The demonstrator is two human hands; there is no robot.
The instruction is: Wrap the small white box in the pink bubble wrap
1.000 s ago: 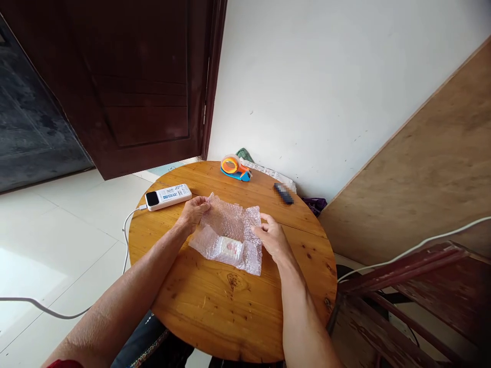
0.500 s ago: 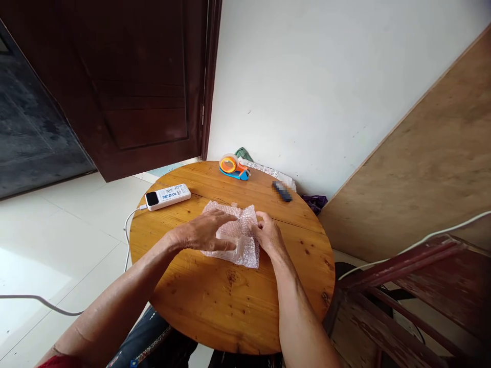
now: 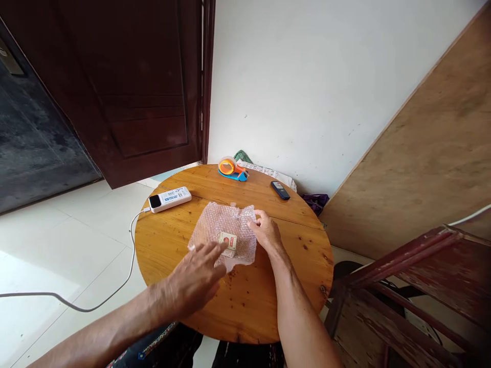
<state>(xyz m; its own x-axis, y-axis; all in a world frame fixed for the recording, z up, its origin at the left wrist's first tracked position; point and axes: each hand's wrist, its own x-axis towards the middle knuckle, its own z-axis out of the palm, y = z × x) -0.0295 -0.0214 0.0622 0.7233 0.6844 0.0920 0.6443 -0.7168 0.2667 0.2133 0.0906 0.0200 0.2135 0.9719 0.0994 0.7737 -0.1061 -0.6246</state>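
A sheet of pinkish clear bubble wrap [image 3: 220, 217] lies spread on the round wooden table [image 3: 245, 312]. On the sheet rests a small cream-coloured box [image 3: 231, 239] with a red label and a round red mark. My left hand [image 3: 197, 278], slightly blurred, is at the box's near left side, thumb and fingers apart. Its fingertips overlap the box's edge; whether they touch it is unclear. With thumb and forefinger, my right hand [image 3: 267, 232] holds the upper right edge of the bubble wrap.
At the table's back stands an orange and blue tape dispenser [image 3: 232, 169]. A dark handheld device [image 3: 280, 190] lies back right. On the left, a white power bank [image 3: 171, 199] trails a cable [image 3: 132, 240]. A worn red wooden chair [image 3: 406, 260] is at the right.
My left hand has drawn back toward me from over the bubble wrap, and the small box now shows. The wrap's left side lies spread out farther. My right hand stays at the right edge.
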